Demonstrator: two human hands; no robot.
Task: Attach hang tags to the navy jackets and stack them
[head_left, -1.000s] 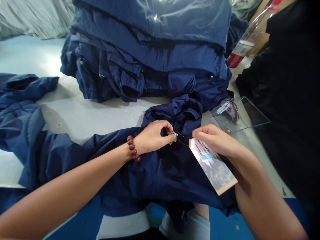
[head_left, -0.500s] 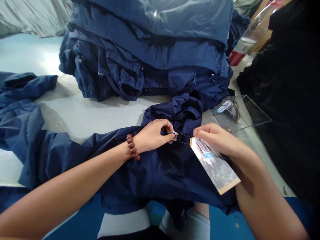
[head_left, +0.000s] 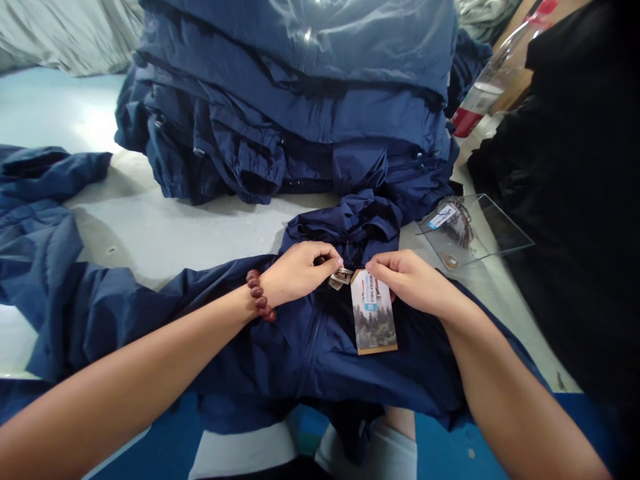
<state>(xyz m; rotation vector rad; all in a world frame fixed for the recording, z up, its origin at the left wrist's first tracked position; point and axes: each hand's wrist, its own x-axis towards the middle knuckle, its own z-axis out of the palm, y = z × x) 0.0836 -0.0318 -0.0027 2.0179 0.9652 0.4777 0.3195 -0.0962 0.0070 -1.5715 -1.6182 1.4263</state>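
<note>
Navy jacket (head_left: pixel 320 347) under left hand (head_left: pixel 297 272) pinching small tag (head_left: pixel 341 277) (right hand (head_left: pixel 405 283) pinching card tag (head_left: pixel 373 312)), stack (head_left: pixel 295 113) behind

A pale work table (head_left: pixel 165 227) carries a navy jacket (head_left: pixel 310 360), spread flat directly beneath the grip (head_left: pixel 354 273), with one sleeve reaching out to the left. Beyond the grip stands a tall stack of folded navy jackets (head_left: pixel 290 113), and a clear acrylic sheet (head_left: pixel 500 230) lies to the right, just past the jacket's collar.
</note>
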